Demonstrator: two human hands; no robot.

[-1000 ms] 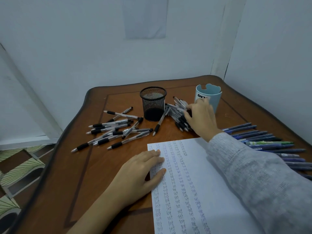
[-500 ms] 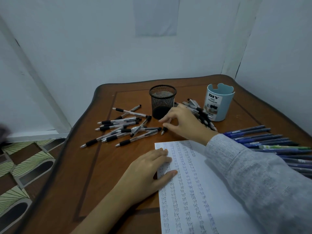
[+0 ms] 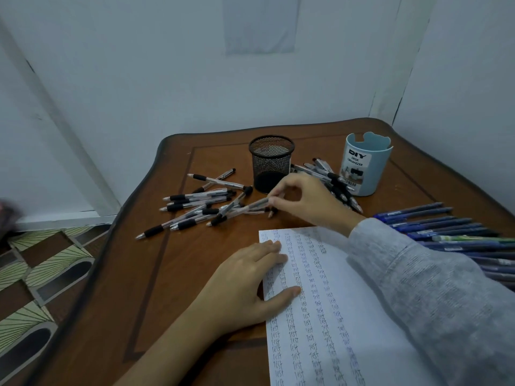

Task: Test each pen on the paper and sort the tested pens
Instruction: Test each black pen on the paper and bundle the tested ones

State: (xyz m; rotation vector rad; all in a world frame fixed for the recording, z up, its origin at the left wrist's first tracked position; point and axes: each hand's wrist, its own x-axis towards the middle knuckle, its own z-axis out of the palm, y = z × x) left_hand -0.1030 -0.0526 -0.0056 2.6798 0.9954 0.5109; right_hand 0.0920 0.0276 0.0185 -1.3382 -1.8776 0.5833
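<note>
A white sheet of paper (image 3: pixel 370 307) covered in columns of the word "test" lies near the front of the wooden table (image 3: pixel 172 274). My left hand (image 3: pixel 245 285) lies flat on the sheet's left edge. My right hand (image 3: pixel 309 201) pinches a clear black-grip pen (image 3: pixel 250 206) between thumb and fingertips, just above the pile of clear black-grip pens (image 3: pixel 195 204) left of the black mesh cup (image 3: pixel 271 162). A second heap of the same pens (image 3: pixel 328 176) lies between the mesh cup and the blue organizer cup (image 3: pixel 366 165).
A row of blue and dark pens (image 3: pixel 446 229) lies along the table's right side, partly under my grey sleeve. White walls stand close behind and to the right. Patterned floor tiles (image 3: pixel 41 274) show past the table's left edge.
My right hand has moved left from the heap by the blue cup, carrying one pen over to the left pile. My left hand has stayed on the paper.
</note>
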